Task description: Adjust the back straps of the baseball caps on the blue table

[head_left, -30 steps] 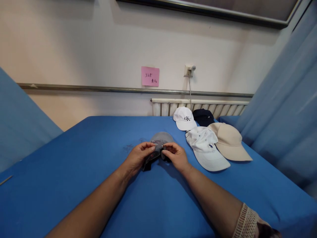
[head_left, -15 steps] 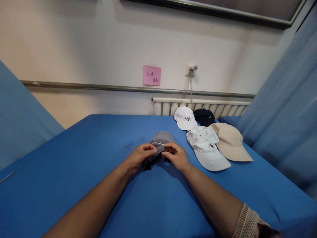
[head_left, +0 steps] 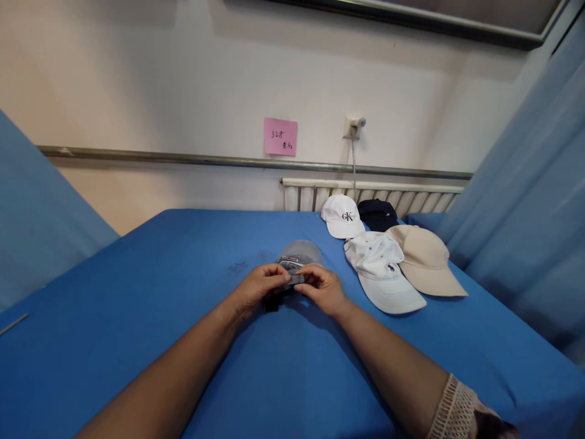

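Note:
A grey cap (head_left: 301, 249) lies on the blue-covered table in front of me, with a small label inside it and its back strap (head_left: 295, 280) towards me. My left hand (head_left: 259, 286) pinches the strap's left part between thumb and fingers. From the other side my right hand (head_left: 323, 289) is closed on the strap's right end, thumb below and fingers above. A dark piece of the cap hangs under my left fingers. The hands cover much of the cap's near side.
To the right lie a white cap with black letters (head_left: 340, 218), a dark navy cap (head_left: 377, 212), a white cap with a small blue emblem (head_left: 384, 274) and a beige cap (head_left: 425, 259). A thin stick (head_left: 13, 324) rests at the left. Blue curtains (head_left: 525, 201) hang at the sides.
My right hand has moved slightly left along the strap, closer to my left fingertips. The strap now lies flatter between both hands. The other caps have stayed put.

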